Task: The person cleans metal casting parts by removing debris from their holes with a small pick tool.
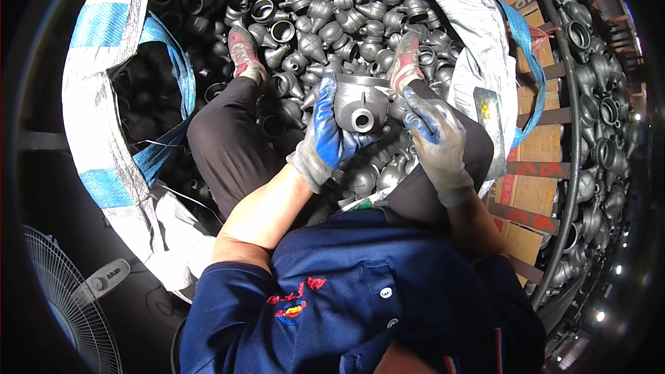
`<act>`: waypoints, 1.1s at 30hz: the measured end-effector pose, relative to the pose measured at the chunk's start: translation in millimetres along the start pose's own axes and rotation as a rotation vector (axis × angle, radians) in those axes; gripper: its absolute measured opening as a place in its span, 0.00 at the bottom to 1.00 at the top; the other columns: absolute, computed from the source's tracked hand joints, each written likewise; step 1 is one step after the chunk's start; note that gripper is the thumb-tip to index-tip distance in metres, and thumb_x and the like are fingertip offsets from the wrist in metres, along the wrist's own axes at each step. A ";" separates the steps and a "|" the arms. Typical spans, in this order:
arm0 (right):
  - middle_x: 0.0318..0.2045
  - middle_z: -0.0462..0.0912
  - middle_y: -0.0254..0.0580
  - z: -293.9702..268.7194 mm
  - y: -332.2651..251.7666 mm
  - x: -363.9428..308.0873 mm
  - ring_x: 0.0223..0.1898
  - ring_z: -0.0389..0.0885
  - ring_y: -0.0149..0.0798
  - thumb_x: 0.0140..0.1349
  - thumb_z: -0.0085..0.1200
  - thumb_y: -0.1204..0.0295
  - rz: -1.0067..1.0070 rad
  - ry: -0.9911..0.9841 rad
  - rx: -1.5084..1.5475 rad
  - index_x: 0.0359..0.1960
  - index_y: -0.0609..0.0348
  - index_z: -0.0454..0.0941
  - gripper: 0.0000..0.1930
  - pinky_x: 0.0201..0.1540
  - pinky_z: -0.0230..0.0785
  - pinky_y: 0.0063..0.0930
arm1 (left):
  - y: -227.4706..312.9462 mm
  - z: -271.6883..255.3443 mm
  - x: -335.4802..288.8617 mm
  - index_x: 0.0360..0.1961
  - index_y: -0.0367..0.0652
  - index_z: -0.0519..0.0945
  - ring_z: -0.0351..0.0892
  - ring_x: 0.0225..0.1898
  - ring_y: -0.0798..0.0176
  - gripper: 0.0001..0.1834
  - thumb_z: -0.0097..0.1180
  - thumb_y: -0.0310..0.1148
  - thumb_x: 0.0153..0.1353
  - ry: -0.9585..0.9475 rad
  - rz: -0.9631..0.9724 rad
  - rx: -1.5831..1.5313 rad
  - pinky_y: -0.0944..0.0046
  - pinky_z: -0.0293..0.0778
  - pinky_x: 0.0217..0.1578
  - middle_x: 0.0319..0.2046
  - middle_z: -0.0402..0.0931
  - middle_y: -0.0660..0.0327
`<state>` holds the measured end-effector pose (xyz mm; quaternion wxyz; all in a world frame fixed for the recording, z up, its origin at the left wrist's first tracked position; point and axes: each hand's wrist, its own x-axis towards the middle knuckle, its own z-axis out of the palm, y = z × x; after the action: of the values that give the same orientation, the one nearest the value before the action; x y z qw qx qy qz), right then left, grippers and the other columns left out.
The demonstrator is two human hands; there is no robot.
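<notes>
A grey metal casting point(361, 105), round-bodied with a ridged rim and a short open spout facing me, is held up over my lap. My left hand point(324, 131), in a grey glove with blue coating, grips it from its left side and below, thumb upright along the wall. Close by its right side is my right hand point(435, 131), gloved the same way, with its fingers bent inward. A small dark part shows by those fingertips; whether it belongs to the casting or is a separate thing I cannot tell.
Many similar castings point(315, 17) fill the large white sack point(90, 111) around my legs. Blue straps point(530, 62) loop from its edge. At right stand a slatted crate point(533, 145) and more castings point(603, 111); a fan point(69, 298) is lower left.
</notes>
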<state>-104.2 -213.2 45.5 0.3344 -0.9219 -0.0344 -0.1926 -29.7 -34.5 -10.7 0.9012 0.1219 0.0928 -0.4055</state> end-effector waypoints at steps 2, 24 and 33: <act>0.36 0.80 0.46 0.4 2.0 3.0 0.35 0.81 0.49 0.49 0.62 0.81 -0.127 0.070 -0.068 0.48 0.52 0.80 0.22 0.40 0.76 0.36 | -0.1 -1.1 0.2 0.64 0.50 0.66 0.78 0.52 0.51 0.37 0.42 0.65 0.64 -0.002 -0.011 -0.005 0.37 0.77 0.48 0.57 0.72 0.54; 0.40 0.83 0.48 -22.6 1.9 -1.4 0.40 0.84 0.42 0.52 0.58 0.83 -0.019 -0.099 0.031 0.45 0.63 0.82 0.16 0.43 0.75 0.30 | 1.3 -9.8 0.9 0.63 0.51 0.66 0.77 0.53 0.51 0.36 0.41 0.65 0.65 -0.004 -0.029 -0.012 0.37 0.77 0.47 0.57 0.72 0.55; 0.37 0.83 0.48 -16.8 -1.7 1.3 0.38 0.83 0.43 0.51 0.58 0.84 -0.051 -0.094 0.052 0.43 0.63 0.82 0.15 0.43 0.75 0.30 | 0.7 -7.9 -0.7 0.64 0.51 0.66 0.75 0.55 0.52 0.38 0.41 0.66 0.64 0.017 -0.039 0.025 0.37 0.75 0.51 0.59 0.70 0.55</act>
<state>-109.0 -222.5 58.8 0.3514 -0.9197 -0.0785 -0.1565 -30.1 -31.2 -17.9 0.8908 0.1347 0.0977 -0.4228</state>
